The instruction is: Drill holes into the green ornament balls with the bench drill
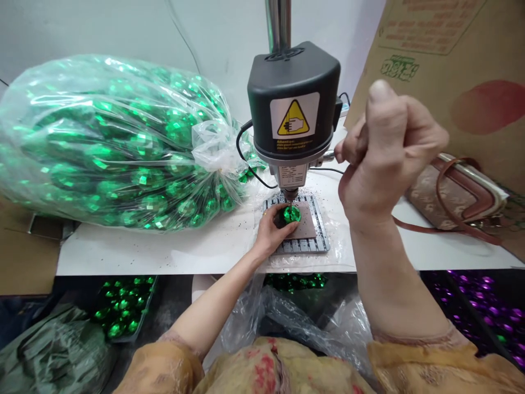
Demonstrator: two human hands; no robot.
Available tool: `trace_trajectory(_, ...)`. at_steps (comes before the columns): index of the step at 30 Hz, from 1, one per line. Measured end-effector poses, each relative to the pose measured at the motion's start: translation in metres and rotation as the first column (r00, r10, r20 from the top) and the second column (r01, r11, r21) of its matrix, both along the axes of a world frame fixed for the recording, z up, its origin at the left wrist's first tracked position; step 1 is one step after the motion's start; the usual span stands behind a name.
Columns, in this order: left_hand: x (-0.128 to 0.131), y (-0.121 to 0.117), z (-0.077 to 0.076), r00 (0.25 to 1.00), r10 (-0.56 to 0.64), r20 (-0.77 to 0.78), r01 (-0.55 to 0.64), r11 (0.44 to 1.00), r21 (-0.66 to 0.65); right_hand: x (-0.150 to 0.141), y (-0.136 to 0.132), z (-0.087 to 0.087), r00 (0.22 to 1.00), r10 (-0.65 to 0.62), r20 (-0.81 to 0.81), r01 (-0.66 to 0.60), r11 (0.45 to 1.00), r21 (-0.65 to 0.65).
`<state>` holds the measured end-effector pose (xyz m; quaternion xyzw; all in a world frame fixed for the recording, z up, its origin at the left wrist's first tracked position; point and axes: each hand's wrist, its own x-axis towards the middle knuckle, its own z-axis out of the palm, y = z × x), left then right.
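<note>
A black bench drill press [293,104] with a yellow warning label stands in the middle of the white table. Under its chuck, my left hand [274,227] grips a shiny green faceted ball [292,214] between thumb and fingers. The ball rests on a brown board [307,224] over the slotted metal base [322,235]. The drill bit comes down at the top of the ball; how deep it sits I cannot tell. My right hand [379,153] is raised beside the motor housing, its fingers closed around the end of the drill press handle [328,156].
A large tied clear bag [123,148] of green balls fills the table's left side. On the right are a brown handbag [455,191] and a cardboard box [451,71]. Below the edge lie green balls [123,306], purple balls [484,301] and clear plastic sheeting [303,317].
</note>
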<state>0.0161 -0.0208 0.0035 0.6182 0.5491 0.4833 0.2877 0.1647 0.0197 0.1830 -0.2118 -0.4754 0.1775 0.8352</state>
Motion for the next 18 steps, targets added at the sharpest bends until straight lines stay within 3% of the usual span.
trace_trajectory(2,0.004,-0.017,0.003,0.993,0.073,-0.087,-0.061,0.988,0.139,0.001,0.003,0.009,1.0,0.013,0.018,-0.013,1.0,-0.022)
trace_trajectory(3,0.006,-0.029,0.003,0.987,0.071,-0.144,-0.034,0.97,0.24,0.001,0.004,0.011,1.0,0.014,0.014,-0.014,1.0,-0.022)
trace_trajectory(5,0.012,-0.057,-0.001,0.948,-0.031,-0.316,0.172,0.887,0.429,0.001,0.006,0.011,1.0,0.023,-0.001,-0.023,1.0,-0.013)
trace_trajectory(6,0.015,-0.073,-0.005,0.891,-0.102,-0.443,0.33,0.816,0.475,0.0,0.006,0.01,1.0,0.03,-0.008,-0.03,1.0,-0.004)
trace_trajectory(8,0.021,-0.1,-0.016,0.67,-0.185,-0.719,0.615,0.681,0.398,0.0,0.005,0.008,0.999,0.042,-0.016,-0.041,0.999,0.013)
trace_trajectory(10,0.022,-0.115,-0.027,0.472,-0.202,-0.858,0.738,0.623,0.259,0.0,0.003,0.007,0.999,0.047,-0.019,-0.047,0.999,0.01)
trace_trajectory(11,0.02,-0.117,-0.03,0.454,-0.201,-0.868,0.746,0.619,0.246,0.0,0.002,0.007,0.999,0.05,-0.014,-0.05,0.999,0.003)
trace_trajectory(12,0.015,-0.113,-0.031,0.493,-0.195,-0.848,0.728,0.626,0.279,0.0,0.002,0.007,0.999,0.053,-0.009,-0.053,0.999,-0.006)
trace_trajectory(14,0.0,-0.09,-0.025,0.662,-0.145,-0.735,0.604,0.684,0.409,0.0,0.0,0.007,0.999,0.054,-0.001,-0.054,0.998,-0.018)
trace_trajectory(16,-0.022,-0.047,-0.008,0.784,-0.044,-0.619,0.384,0.818,0.428,0.001,0.0,0.007,0.999,0.054,-0.002,-0.054,0.998,-0.018)
trace_trajectory(18,-0.045,0.006,0.013,0.8,0.099,-0.591,0.119,0.94,0.319,0.001,0.0,0.007,0.998,0.061,-0.011,-0.061,0.998,-0.014)
